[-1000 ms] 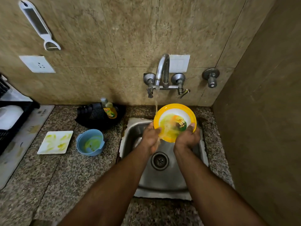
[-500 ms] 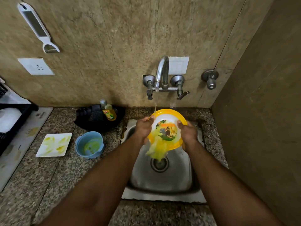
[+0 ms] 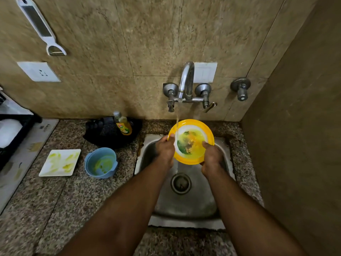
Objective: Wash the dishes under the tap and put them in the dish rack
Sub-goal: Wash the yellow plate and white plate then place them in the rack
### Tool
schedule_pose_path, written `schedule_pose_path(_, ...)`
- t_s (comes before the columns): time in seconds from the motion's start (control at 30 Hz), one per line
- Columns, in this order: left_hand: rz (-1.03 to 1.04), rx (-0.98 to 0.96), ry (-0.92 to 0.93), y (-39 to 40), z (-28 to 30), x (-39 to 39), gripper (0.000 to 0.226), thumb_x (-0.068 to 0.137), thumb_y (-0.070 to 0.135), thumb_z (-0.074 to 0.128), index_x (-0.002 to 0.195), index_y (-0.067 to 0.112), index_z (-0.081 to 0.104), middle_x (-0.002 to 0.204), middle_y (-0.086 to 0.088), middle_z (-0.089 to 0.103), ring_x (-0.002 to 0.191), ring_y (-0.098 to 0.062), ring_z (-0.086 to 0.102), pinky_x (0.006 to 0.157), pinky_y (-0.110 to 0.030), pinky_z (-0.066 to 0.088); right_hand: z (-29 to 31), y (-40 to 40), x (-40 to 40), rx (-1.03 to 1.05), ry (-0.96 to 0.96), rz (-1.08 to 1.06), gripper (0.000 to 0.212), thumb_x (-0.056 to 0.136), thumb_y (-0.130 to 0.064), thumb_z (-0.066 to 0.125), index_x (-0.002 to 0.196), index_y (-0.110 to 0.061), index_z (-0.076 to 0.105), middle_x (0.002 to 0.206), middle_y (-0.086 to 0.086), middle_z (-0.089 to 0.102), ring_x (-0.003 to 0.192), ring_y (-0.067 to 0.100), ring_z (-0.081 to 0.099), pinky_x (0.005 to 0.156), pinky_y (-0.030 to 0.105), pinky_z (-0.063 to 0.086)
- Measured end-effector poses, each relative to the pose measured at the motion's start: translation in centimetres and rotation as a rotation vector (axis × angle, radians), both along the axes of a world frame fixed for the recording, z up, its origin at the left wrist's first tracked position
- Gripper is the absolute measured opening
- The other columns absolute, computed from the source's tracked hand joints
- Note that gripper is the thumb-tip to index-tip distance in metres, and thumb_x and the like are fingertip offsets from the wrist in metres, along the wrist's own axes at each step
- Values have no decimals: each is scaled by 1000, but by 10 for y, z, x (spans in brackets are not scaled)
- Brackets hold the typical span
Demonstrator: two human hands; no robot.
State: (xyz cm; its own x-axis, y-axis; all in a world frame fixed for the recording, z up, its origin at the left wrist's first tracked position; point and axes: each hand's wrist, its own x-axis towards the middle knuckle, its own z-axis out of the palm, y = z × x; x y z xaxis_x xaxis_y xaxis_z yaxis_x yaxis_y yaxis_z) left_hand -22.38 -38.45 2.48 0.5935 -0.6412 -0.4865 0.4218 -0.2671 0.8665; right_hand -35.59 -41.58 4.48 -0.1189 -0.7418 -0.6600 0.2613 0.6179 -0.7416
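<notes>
A yellow-rimmed plate [image 3: 191,126] with a printed picture and yellow-green residue is held over the steel sink [image 3: 184,206]. My left hand [image 3: 165,148] grips its left rim, thumb on the face. My right hand [image 3: 212,156] grips the lower right rim. A thin stream from the tap [image 3: 186,80] falls onto the plate's left side. A dirty blue bowl [image 3: 101,162] and a smeared white square plate [image 3: 60,162] sit on the counter to the left. The black dish rack [image 3: 11,137] is at the far left edge.
A dish soap bottle [image 3: 123,125] lies on a black pan [image 3: 110,134] behind the bowl. A second valve [image 3: 240,88] is on the wall at right. A side wall stands close on the right. A peeler [image 3: 41,28] hangs on the tiles.
The plate was tipped toward me, spilling yellow water into the sink; now it is raised more level under the stream, with residue spread on its face.
</notes>
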Motion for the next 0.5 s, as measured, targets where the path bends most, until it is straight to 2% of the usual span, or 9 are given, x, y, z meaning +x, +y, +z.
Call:
schedule_pose_path(0.07,-22,15,-91,-5,3,7,30,92,43,74,100,15,78,91,-5,77,88,-23,70,87,-43,61,-3,0,-4,44,-3,50,39,93,-30,73,128,-15,66,122,10,66,114,34,64,102,57,52)
schedule_pose_path(0.13,-66,14,-91,-9,0,12,46,79,58,79,98,15,80,93,-4,80,92,-22,73,91,-48,61,-7,2,-5,67,-24,41,34,95,-32,70,126,-16,66,123,10,66,113,35,65,101,57,52)
schedule_pose_path(0.17,-100,-8,-30,-9,1,10,49,76,57,80,103,15,80,101,-6,80,99,-26,74,94,-53,59,-14,1,-3,76,-41,24,31,96,-32,69,123,-17,66,124,11,68,111,35,66,98,57,54)
schedule_pose_path(0.23,-164,-97,70,-5,11,2,27,92,29,74,114,14,75,116,-15,76,110,-36,71,98,-58,56,-24,1,1,107,-78,2,33,98,-31,67,128,-17,63,123,14,67,109,36,67,91,53,57)
schedule_pose_path(0.3,-197,-133,72,-2,13,0,29,97,0,61,121,15,69,121,-21,72,112,-41,69,98,-58,55,-37,1,6,114,-96,49,39,93,-27,71,128,-12,64,122,14,69,106,37,69,83,50,59)
schedule_pose_path(0.33,-213,-144,44,0,11,2,33,96,-4,58,120,15,68,121,-22,72,111,-42,69,97,-58,55,-38,2,7,112,-2,96,45,82,-27,76,123,-11,67,120,14,71,102,36,70,81,50,61)
schedule_pose_path(0.4,-204,-126,-45,2,7,7,29,93,2,59,116,15,71,117,-19,74,109,-40,70,96,-60,56,-34,6,4,24,424,278,61,63,-33,78,119,-10,69,118,15,73,102,37,71,84,46,61)
schedule_pose_path(0.47,-192,-94,-128,5,4,14,26,93,13,59,113,20,75,109,-10,78,104,-32,73,94,-56,58,-28,13,5,-225,824,503,67,73,-23,75,136,-9,57,132,17,65,120,37,63,97,39,52)
schedule_pose_path(0.5,-169,-79,-154,7,2,17,22,95,18,59,108,24,76,106,-7,79,102,-30,74,94,-55,59,-27,16,7,-375,898,589,70,79,-19,71,146,-9,49,143,17,58,131,36,55,106,37,46)
